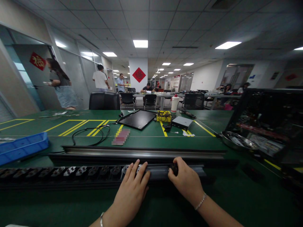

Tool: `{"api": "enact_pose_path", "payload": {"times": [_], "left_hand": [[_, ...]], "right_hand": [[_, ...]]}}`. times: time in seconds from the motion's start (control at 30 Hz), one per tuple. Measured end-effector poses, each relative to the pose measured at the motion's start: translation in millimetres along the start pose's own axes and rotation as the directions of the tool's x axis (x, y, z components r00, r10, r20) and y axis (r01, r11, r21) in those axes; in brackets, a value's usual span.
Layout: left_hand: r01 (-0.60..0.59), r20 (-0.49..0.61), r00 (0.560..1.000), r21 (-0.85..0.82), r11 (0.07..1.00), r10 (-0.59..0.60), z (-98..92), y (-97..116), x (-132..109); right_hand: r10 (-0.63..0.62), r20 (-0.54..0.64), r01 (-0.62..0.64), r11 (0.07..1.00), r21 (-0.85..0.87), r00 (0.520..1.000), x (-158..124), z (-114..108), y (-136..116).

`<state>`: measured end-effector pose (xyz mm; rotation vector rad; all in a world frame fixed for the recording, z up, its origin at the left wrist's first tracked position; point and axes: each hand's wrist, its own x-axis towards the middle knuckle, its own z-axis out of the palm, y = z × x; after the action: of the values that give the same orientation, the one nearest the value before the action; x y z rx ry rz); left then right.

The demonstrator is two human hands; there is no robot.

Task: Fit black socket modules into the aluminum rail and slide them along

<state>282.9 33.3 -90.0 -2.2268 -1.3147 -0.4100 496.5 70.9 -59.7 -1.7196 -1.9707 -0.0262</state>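
Observation:
A long black rail (94,185) lies across the green table in front of me, with a row of socket modules (81,170), mostly black with a few pale ones, filling its left part. My left hand (131,190) rests over the right end of that row, fingers stretched out and pressing on the rail. To the right of it, a bare grey stretch of the channel (159,171) shows. My right hand (188,183) is closed, thumb and fingers pinching a small black module (175,169) at the channel; its far side is hidden by my fingers.
Behind the rail lies a second long metal channel (142,153). A blue bin (23,146) stands left; a metal bowl (227,142) and an open black chassis (260,126) are right. Farther back are a flat black screen (139,119), a grey box (182,122) and cables. Several people are beyond.

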Motion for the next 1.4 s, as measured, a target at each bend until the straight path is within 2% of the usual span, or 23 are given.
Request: {"api": "enact_pose_path", "payload": {"times": [0.43, 1.17, 1.4], "left_hand": [[0.006, -0.004, 1.0, -0.01, 1.0, -0.006, -0.8, -0.3, 0.2], [0.015, -0.044, 0.999, -0.037, 0.999, -0.016, -1.4, -1.0, 1.2], [0.0, -0.018, 1.0, -0.014, 1.0, -0.001, -0.1, -1.0, 0.5]], "right_hand": [[0.008, -0.016, -0.008, 1.0, -0.028, 1.0, 0.8, 1.8, 1.6], [0.042, 0.021, -0.041, 0.999, -0.01, 0.999, 0.8, -1.5, -0.7], [0.048, 0.014, -0.048, 0.999, -0.02, 0.999, 2.0, -1.5, -1.6]]}}
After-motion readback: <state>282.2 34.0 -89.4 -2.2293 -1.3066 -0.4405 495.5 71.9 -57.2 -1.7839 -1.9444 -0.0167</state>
